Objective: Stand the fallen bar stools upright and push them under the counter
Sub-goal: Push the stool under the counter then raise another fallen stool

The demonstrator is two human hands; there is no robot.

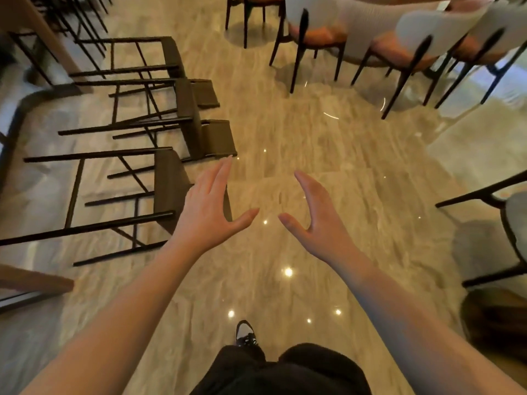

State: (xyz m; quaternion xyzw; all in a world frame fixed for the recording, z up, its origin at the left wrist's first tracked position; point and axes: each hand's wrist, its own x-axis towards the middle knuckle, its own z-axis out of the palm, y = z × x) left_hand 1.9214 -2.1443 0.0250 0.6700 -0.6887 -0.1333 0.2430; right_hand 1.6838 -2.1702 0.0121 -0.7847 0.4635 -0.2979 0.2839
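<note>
Your left hand [209,208] is out in front of you with the fingers straight and spread, thumb splayed toward three o'clock, holding nothing. It hangs over the back edge of the nearest stool [168,192], though you cannot tell from this view whether it touches it. Your right hand [316,220] mirrors it just beside, at three o'clock of the left one: fingers straight and together, thumb pointing toward nine o'clock, empty, above the bare marble floor [299,143].

Three dark bar stools lie on their sides at your ten to eleven o'clock, seats toward the middle of the floor and legs pointing toward nine o'clock. The nearest stool lies at ten o'clock of your left hand. The middle stool [196,132] lies just beyond it at twelve o'clock, its backrest close to your left fingertips [228,162]. The far stool [171,57] lies at eleven o'clock, with its seat beside the middle stool's legs. The counter [42,35] runs along the upper left edge, at ten o'clock, and more dark stool legs stand beside it.

At one to two o'clock stand dining chairs [399,44] with orange seats and pale backs. Your shoe [245,333] and dark trouser legs show at six o'clock.
</note>
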